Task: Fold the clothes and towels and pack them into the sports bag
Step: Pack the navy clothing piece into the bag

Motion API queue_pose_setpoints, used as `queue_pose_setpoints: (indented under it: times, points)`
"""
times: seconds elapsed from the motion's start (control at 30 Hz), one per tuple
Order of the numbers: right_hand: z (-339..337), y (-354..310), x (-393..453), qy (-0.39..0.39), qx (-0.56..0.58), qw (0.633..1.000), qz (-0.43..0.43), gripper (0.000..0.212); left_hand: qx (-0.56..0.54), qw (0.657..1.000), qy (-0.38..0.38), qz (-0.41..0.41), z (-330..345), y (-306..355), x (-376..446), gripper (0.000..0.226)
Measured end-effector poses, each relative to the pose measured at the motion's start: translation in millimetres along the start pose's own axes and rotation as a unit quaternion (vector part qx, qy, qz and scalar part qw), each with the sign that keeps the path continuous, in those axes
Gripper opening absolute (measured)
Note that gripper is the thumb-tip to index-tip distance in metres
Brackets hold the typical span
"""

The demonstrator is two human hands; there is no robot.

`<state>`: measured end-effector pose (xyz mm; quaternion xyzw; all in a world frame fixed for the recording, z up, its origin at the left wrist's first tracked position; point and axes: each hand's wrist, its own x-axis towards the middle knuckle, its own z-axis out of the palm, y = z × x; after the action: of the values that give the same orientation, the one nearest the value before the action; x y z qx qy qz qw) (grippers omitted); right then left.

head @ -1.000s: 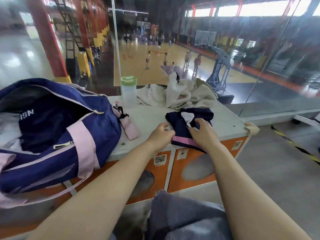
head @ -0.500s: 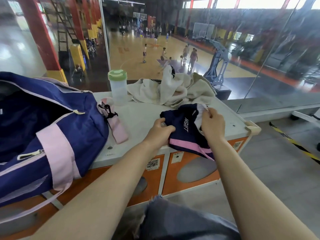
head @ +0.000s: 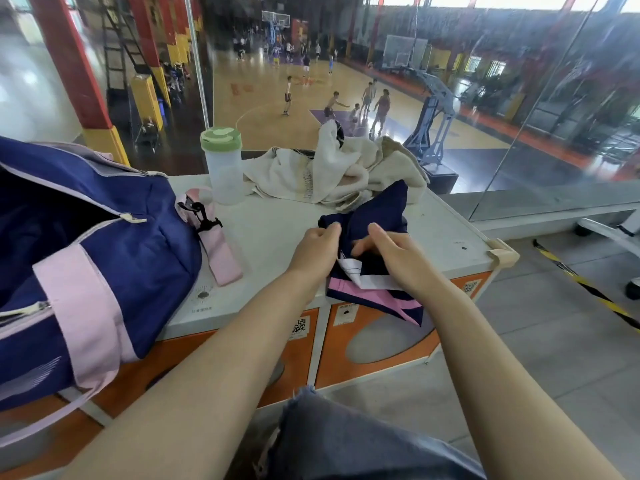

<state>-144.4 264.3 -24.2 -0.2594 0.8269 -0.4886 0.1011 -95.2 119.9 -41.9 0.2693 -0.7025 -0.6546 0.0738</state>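
Note:
A navy garment with pink and white trim (head: 377, 216) is lifted off the white countertop (head: 263, 237), its lower edge hanging over the front. My left hand (head: 317, 251) pinches its left side. My right hand (head: 391, 258) grips its middle from the right. The navy and pink sports bag (head: 86, 258) lies open on the left of the counter, with dark cloth inside. A crumpled heap of cream towels (head: 329, 174) sits at the back of the counter, behind the garment.
A clear shaker bottle with a green lid (head: 223, 164) stands between bag and towels. The bag's pink strap (head: 221, 254) lies on the counter. Glass panels rise behind the counter; a basketball court lies below. The counter's right corner (head: 502, 254) borders open floor.
The garment lay flat under both hands one second ago; both hands have since raised and bunched it, and its upper part now stands up. The view has shifted slightly right.

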Motion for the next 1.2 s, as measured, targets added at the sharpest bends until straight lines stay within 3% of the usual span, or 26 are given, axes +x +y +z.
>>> queue_pose_setpoints:
  times: [0.1, 0.17, 0.3, 0.47, 0.53, 0.63, 0.73, 0.8, 0.9, 1.03, 1.2]
  points:
    - [3.6, 14.5, 4.1, 0.08, -0.103, 0.991, -0.02, 0.02, 0.084, 0.996, -0.009, 0.042, 6.7, 5.5, -2.8, 0.086]
    - [7.4, 21.1, 3.6, 0.044, -0.178, 0.982, -0.052, 0.028, 0.138, 0.988, -0.012, 0.065, 9.5, 2.8, -1.4, 0.087]
    - [3.8, 26.4, 6.9, 0.01, -0.208, 0.975, -0.077, 0.03, 0.142, 0.984, -0.013, 0.11, 9.2, -3.9, 2.9, 0.081]
    - [3.3, 22.7, 3.1, -0.036, -0.146, 0.986, -0.071, 0.027, 0.161, 0.972, -0.052, 0.161, 9.6, 0.2, 0.1, 0.095]
    - [5.2, 20.8, 4.0, -0.042, -0.135, 0.987, -0.07, 0.028, 0.133, 0.979, -0.044, 0.145, 3.0, -0.8, 1.0, 0.097]
    - [10.5, 15.6, 4.2, -0.034, -0.103, 0.992, -0.069, 0.033, 0.004, 0.998, -0.017, 0.067, -6.8, -1.8, 0.6, 0.098]
    - [19.2, 5.1, 3.2, -0.005, -0.078, 0.994, -0.081, 0.03, -0.097, 0.995, -0.018, 0.003, -12.9, -0.3, -4.0, 0.098]
    - [26.7, -2.0, 3.1, 0.032, -0.095, 0.991, -0.09, 0.025, -0.124, 0.992, -0.005, 0.009, -17.4, 3.4, -10.6, 0.095]
    - [35.5, -12.5, 2.2, 0.074, -0.082, 0.992, -0.064, 0.045, -0.151, 0.988, -0.007, 0.035, -30.5, 14.8, -23.9, 0.087]
    - [39.4, -31.7, -0.7, 0.058, -0.089, 0.992, -0.069, 0.066, -0.168, 0.984, -0.033, 0.049, -58.5, 23.2, -36.6, 0.074]
    - [54.4, -59.0, -9.0, 0.034, -0.085, 0.991, -0.099, 0.063, -0.112, 0.99, -0.016, 0.083, -103.1, 38.4, -53.6, 0.082]
